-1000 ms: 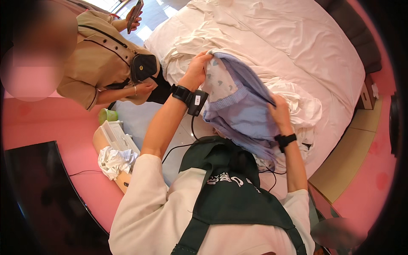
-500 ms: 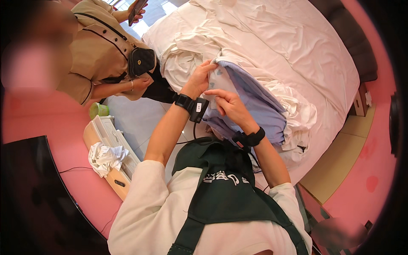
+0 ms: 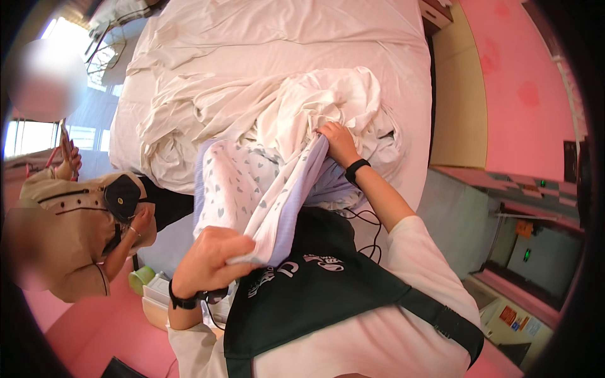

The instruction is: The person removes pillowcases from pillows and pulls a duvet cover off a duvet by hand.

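Note:
A bedding cloth [image 3: 233,179], white with grey hearts on one side and lavender-blue on the other, hangs in folds between my hands at the near edge of the bed. My left hand [image 3: 213,257], low in front of my apron, is closed round one of its corners. Farther off and to the right, my right hand [image 3: 340,143] pinches the cloth's lavender edge, right beside a crumpled white sheet [image 3: 328,94]. Its fingertips are partly hidden by folds. More of the cloth bunches below my right wrist.
The bed [image 3: 296,34] has a wrinkled white sheet over it. At the left stands a person in a tan jacket [image 3: 82,201] with a phone [image 3: 65,138] and a black bag. A green bin [image 3: 140,280] sits near a white cabinet [image 3: 161,290]. Black cables [image 3: 375,220] hang at my right.
My view has turned. My left hand has come down toward my body with the cloth's corner. The right hand, which was pointing, now grips the edge, and more of the heart side shows.

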### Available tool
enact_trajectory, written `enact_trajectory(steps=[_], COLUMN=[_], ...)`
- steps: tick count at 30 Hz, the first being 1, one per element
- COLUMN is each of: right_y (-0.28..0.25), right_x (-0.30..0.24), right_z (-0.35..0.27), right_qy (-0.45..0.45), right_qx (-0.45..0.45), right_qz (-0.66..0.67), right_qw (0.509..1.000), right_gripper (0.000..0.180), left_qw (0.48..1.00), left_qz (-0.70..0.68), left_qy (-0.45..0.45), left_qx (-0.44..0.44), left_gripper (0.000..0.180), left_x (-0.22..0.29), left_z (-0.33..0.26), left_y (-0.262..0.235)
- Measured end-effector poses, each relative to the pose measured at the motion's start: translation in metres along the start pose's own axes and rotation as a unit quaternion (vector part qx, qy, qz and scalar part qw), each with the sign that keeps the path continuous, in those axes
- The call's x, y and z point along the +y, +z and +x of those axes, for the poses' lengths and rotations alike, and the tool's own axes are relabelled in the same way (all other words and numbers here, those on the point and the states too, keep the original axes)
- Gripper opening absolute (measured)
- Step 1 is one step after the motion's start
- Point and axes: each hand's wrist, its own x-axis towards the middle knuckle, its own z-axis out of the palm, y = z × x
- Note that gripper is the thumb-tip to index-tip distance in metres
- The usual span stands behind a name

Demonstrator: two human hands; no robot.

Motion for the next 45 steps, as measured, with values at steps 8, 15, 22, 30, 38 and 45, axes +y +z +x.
enact_trajectory(steps=[8,15,22,30,38,45], right_y=[-0.054,-0.147,-0.163,-0.162,-0.077,-0.007], right_x=[0.128,0.019,-0.043,-0.073,-0.026,0.052], right_z=[-0.009,0.022,0.009,0.002,-0.057,-0.054], right_qy=[0.313,0.184,0.189,0.115,0.194,0.324], right_qx=[0.072,0.222,0.121,0.094,0.125,0.163], right_qz=[0.018,0.503,0.559,0.45,0.159,0.128], right_qw=[0.947,0.815,0.798,0.88,0.96,0.923], right_gripper=[0.019,0.015,0.008,0.011,0.063,0.055], left_qw=[0.94,0.768,0.979,0.929,0.947,0.951], left_qz=[0.057,0.417,0.107,0.331,0.238,0.102], left_qy=[-0.019,-0.222,0.062,-0.008,-0.196,-0.153], left_qx=[0.337,0.432,0.161,0.167,0.084,0.248], left_gripper=[0.024,0.038,0.034,0.037,0.025,0.021], left_x=[0.013,-0.147,-0.092,-0.101,-0.183,-0.181], left_z=[-0.026,-0.103,0.137,0.219,0.201,0.212], left_y=[-0.032,-0.166,0.024,0.098,0.085,0.113])
